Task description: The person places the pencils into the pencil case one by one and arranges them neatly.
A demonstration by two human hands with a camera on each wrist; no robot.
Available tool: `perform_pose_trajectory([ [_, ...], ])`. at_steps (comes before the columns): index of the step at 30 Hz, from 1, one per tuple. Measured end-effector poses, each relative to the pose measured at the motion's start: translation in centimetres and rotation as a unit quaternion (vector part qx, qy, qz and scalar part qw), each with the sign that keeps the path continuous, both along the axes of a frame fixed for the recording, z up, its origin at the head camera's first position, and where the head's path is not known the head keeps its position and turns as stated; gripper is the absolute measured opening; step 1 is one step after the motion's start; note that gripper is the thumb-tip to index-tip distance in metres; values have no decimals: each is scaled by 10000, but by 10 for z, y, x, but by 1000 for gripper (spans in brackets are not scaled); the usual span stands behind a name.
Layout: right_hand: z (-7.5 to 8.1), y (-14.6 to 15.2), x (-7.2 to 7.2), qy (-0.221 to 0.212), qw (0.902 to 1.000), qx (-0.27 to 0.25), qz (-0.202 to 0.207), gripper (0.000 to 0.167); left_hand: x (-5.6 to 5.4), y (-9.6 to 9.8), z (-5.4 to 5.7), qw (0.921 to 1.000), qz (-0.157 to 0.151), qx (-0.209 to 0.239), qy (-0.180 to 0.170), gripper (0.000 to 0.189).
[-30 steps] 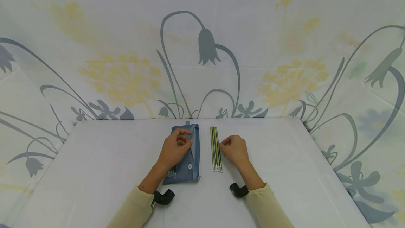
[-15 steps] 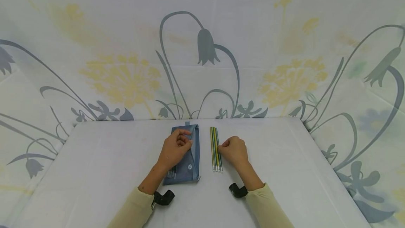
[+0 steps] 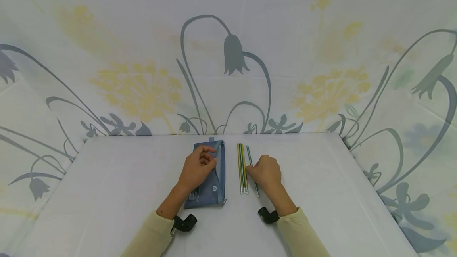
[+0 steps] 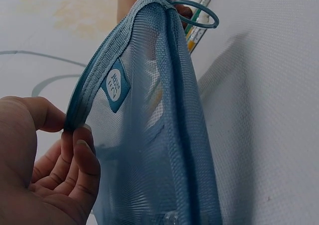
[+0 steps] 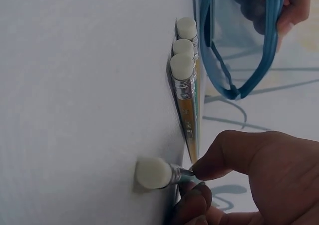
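Observation:
A blue mesh pencil case (image 3: 204,195) lies lengthwise in the middle of the table. My left hand (image 3: 195,169) pinches its zippered edge between thumb and fingers; the left wrist view shows that zipper (image 4: 107,48) lifted, and a round cloth label (image 4: 114,85) below it. Three pencils (image 5: 187,117), yellow and green with white erasers, lie side by side to the right of the case. My right hand (image 3: 265,172) pinches a single green pencil (image 3: 249,154), slightly slanted and apart from the others. Its white eraser (image 5: 153,173) points toward me, close over the table.
The white-covered table (image 3: 125,193) meets a flower-printed cloth backdrop (image 3: 150,43) at its far edge. Black wrist cameras (image 3: 185,222) sit by both sleeves. A loop (image 4: 202,15) sticks out from the near corner of the case.
My right hand has drawn the green pencil away from the row, to the right and slightly toward me. The left hand and the pencil case have stayed in place.

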State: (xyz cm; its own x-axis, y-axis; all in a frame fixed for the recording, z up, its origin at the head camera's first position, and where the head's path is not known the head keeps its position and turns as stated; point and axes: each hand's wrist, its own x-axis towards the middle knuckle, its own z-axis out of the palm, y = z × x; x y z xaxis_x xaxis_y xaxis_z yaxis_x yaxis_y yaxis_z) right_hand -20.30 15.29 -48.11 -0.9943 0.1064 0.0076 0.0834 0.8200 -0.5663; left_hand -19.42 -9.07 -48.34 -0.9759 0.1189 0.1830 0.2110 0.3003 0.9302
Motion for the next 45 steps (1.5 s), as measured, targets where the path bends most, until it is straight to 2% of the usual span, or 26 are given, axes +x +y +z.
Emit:
perform_pose_trajectory([
  [6,4,-1,0,-101,9999,-57,-17,27,0,-1,0,10000,13,8,-24,29],
  [11,8,-3,0,10,9996,-290,38,27,0,-1,1,10000,-15,48,-54,29],
  [16,13,-5,0,153,9973,-673,254,26,0,-1,2,10000,-6,80,-46,29],
  [25,21,-14,7,-27,9921,-1102,593,16,-2,0,0,10000,32,79,-14,27],
  [34,15,-28,11,-148,9853,-1461,877,12,-1,0,-1,10000,38,63,-15,28],
  [45,7,-42,14,-160,9760,-1941,977,10,-1,0,0,10000,46,0,23,29],
])
